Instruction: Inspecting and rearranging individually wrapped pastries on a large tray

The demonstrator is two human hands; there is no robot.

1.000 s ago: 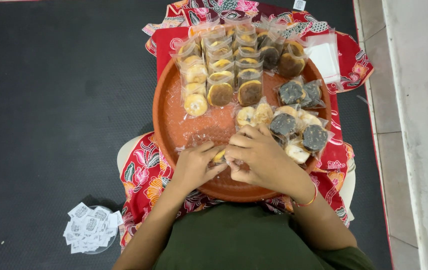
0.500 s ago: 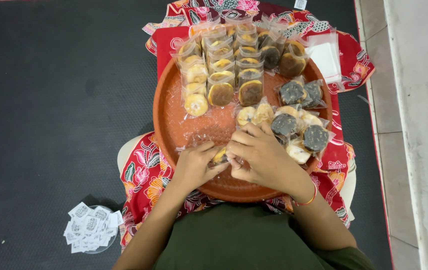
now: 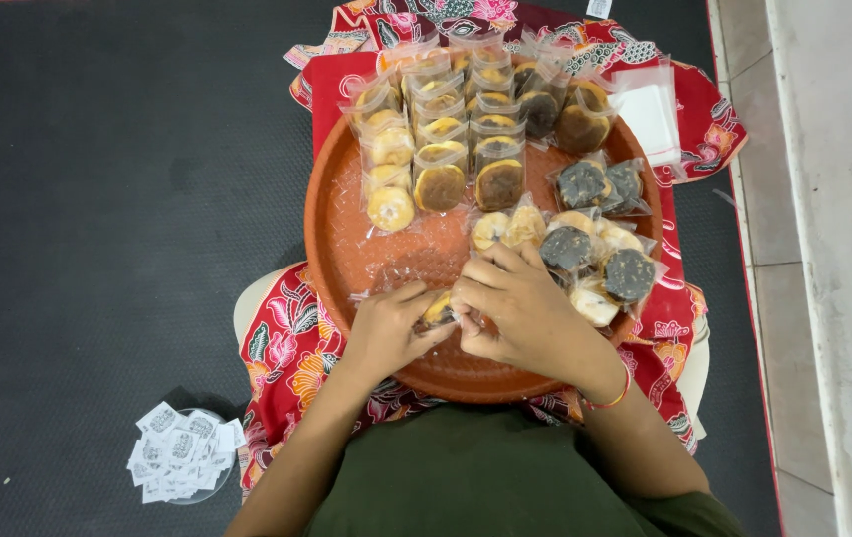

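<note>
- Nothing much has moved since a second ago: both hands sit at the same spot on the near side of the tray, and the piles look the same.
- Left hand and right hand meet over one small yellow cake in a clear bag.
- Fingers of both hands are closed on it, pinching it from each side. I cannot tell if the bag is shut yet; the fingers hide its edge.
- That cake is low on the tray, just above the near rim, between the two hands.
- Done, as I judge it: many cakes are already bagged. Neat rows lie at the far side of the tray, some pale, some brown.
- Two dark cakes in bags lie to the right of the rows.
- A loose heap of pale and dark cakes sits just by the right hand. They seem bagged, but are not in rows yet.
- Left to do, I think: finish this one bag, then deal with the heap.
- Spare bags lie flat on the red cloth past the tray.
- A bowl of small white packets sits on the dark mat, well apart from the left hand.
</note>
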